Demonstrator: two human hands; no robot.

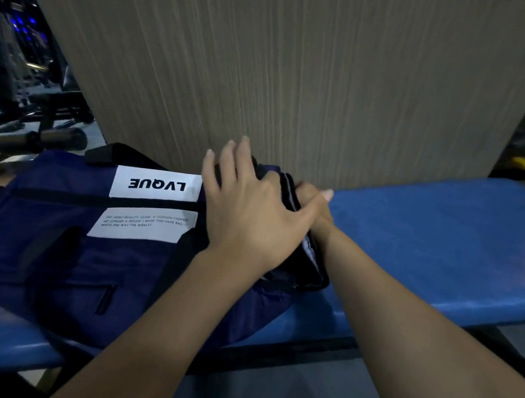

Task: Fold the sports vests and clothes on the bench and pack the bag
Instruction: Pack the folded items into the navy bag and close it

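Two bare forearms reaching in from the near edge, crossing over the blue padded bench (453,234). On it, nearest, the navy-blue fabric duffel bag with white printed labels (61,237), lying on its side, opening turned to the right end. Left hand (253,207) laid on top of that end, fingers straight and spread, pressing the cloth down rather than gripping. Right hand (313,203) mostly hidden behind the left and half inside the mouth; curled or straight, impossible to tell. Between them a dark folded garment (296,261), partly inside the bag, its edge protruding at the opening.

Probably the packing stage, with the last push inward not yet done. Risks from here: fold coming undone if shoved by one corner only; loose hem bunching at the opening and snagging a zip later; soft bag sliding left along the smooth padding under the push, toward the bench's end, if the flat left palm lifts. No other garments visible on the bench.

Farther back, a grey-brown wood-grain wall panel (307,69). Beyond it at left, dark gym machines (19,60), blurred.
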